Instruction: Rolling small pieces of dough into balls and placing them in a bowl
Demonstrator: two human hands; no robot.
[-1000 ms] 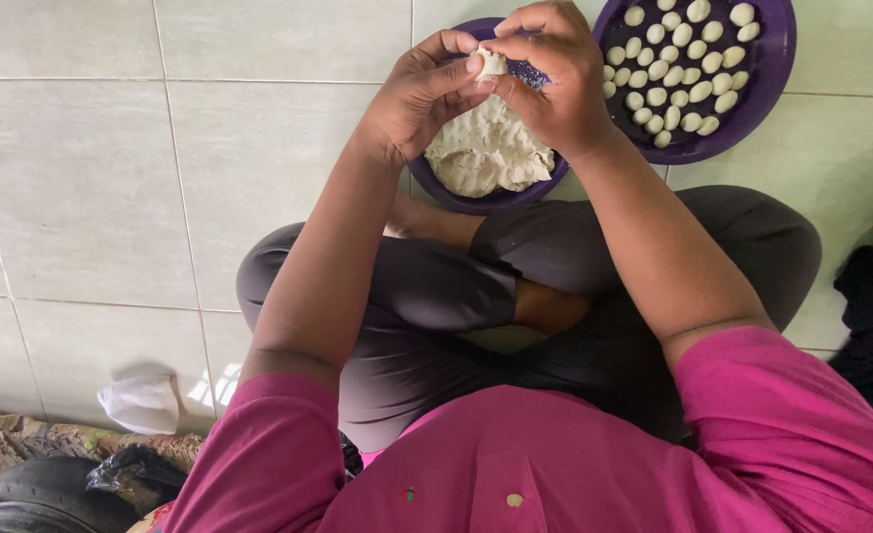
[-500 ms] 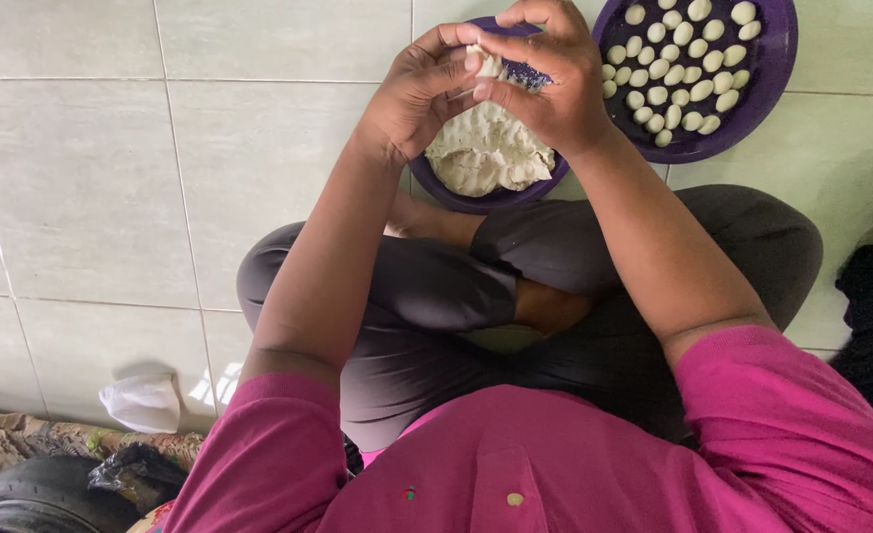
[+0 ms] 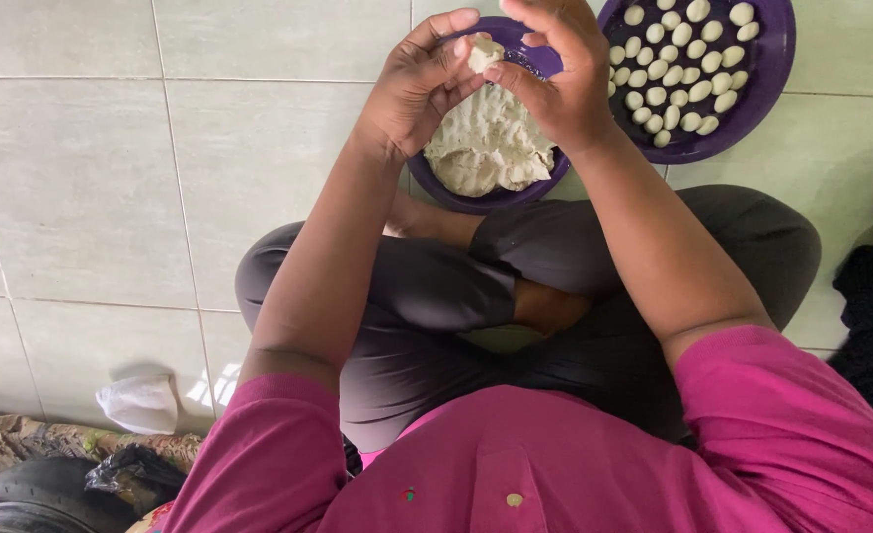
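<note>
One small bit of dough (image 3: 483, 51) sits up between my two hands; my left hand (image 3: 419, 89) and my right hand (image 3: 555, 84) both pinch it with the fingertips, just above the purple bowl (image 3: 427, 180); a big lump of dough (image 3: 486, 143) lies in that bowl, so I think lots is left to shape; the purple tray (image 3: 767, 89) beside it holds many little dough balls (image 3: 688, 64) already made; both sit on the tiled floor (image 3: 111, 178) by my crossed legs (image 3: 427, 296).
</note>
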